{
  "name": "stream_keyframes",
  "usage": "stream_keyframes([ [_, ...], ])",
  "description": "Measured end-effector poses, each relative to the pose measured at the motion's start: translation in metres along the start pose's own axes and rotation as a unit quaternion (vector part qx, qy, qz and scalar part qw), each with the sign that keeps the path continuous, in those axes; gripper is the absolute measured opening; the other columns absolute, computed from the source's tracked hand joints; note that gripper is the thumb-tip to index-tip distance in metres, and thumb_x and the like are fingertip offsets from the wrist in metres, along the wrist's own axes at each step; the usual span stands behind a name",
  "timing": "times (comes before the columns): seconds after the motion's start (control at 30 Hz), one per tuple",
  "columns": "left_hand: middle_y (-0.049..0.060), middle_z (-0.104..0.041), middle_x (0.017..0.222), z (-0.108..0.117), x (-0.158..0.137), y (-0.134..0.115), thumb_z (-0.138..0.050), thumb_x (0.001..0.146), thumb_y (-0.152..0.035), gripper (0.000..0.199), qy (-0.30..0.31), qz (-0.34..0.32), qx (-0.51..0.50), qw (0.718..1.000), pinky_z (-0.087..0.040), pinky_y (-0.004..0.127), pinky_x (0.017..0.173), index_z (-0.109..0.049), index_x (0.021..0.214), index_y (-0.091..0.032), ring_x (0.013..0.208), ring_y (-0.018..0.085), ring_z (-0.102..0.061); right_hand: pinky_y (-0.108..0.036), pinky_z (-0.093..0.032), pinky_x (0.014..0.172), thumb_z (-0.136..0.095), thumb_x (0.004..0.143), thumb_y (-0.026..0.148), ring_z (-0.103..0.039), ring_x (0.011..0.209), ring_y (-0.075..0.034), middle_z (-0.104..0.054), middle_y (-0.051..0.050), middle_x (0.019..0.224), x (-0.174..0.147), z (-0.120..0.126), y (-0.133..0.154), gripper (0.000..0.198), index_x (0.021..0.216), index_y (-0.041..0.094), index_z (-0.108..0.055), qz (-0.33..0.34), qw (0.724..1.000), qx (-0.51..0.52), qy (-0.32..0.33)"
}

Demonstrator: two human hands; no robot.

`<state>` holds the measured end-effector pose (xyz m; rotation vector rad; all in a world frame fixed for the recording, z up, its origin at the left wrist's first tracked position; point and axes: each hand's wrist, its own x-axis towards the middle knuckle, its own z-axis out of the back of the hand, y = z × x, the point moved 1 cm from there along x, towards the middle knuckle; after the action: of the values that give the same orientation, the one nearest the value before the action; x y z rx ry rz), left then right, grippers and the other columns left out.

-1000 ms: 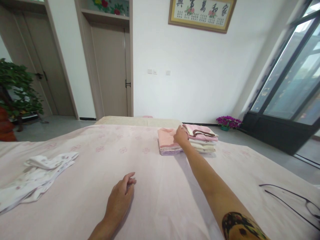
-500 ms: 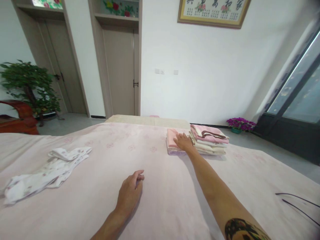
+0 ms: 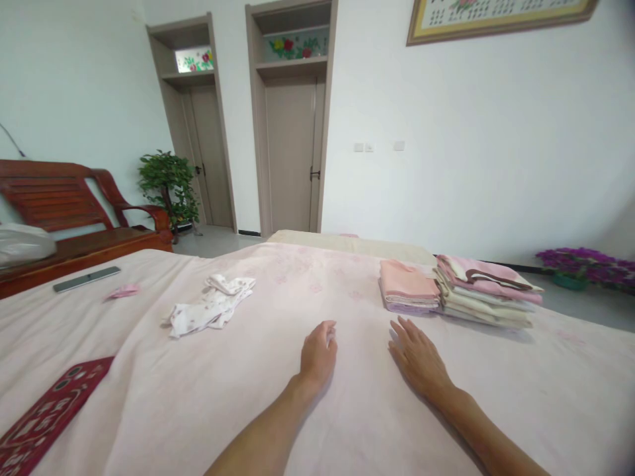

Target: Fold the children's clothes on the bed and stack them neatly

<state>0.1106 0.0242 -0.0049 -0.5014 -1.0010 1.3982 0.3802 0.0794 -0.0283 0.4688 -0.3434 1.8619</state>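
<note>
Currently, your left hand [image 3: 319, 350] is low above or on the pale pink flowered cloth cover [image 3: 362, 410], its fingers loosely curled and half open. Your right hand [image 3: 419, 354] is palm down, fingers stretched and slightly spread, pointing toward the far edge. At that edge stands the peach folded cloth pile [image 3: 409, 287], just beside the taller pink-and-cream cloth stack [image 3: 489, 294]. The crumpled white spotted cloth [image 3: 213, 304] lies between your left hand and the left edge.

Low peach-topped stack of folded cloths [image 3: 407, 285], just left of a taller pink-topped stack [image 3: 487, 291]
</note>
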Motion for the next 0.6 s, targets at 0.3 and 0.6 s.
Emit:
stream_keyframes([
  [0.3,0.015,-0.060,0.125,0.127,0.044,0.052,-0.049,0.083,-0.012,0.040,-0.199,0.044,0.277,0.939,-0.029,0.045,0.107,-0.060,0.122,-0.016,0.124,0.029,-0.048,-0.045,-0.034,0.113,-0.030,0.097,0.043,-0.044,0.136,-0.027,-0.052,-0.010,0.145,-0.035,0.009,-0.015,0.055,0.138,0.017,-0.055,0.009,0.998,0.009,0.064],
  [0.6,0.023,-0.064,0.112,0.219,0.058,0.118,-0.057,0.075,-0.018,0.018,-0.189,0.165,0.327,0.911,-0.034,0.052,0.097,-0.066,0.090,-0.012,0.114,0.040,-0.055,-0.044,-0.034,0.112,-0.034,0.096,0.038,-0.046,0.134,-0.027,-0.053,-0.011,0.143,-0.032,0.021,-0.002,0.050,0.135,0.017,-0.057,-0.021,0.997,0.018,0.065],
])
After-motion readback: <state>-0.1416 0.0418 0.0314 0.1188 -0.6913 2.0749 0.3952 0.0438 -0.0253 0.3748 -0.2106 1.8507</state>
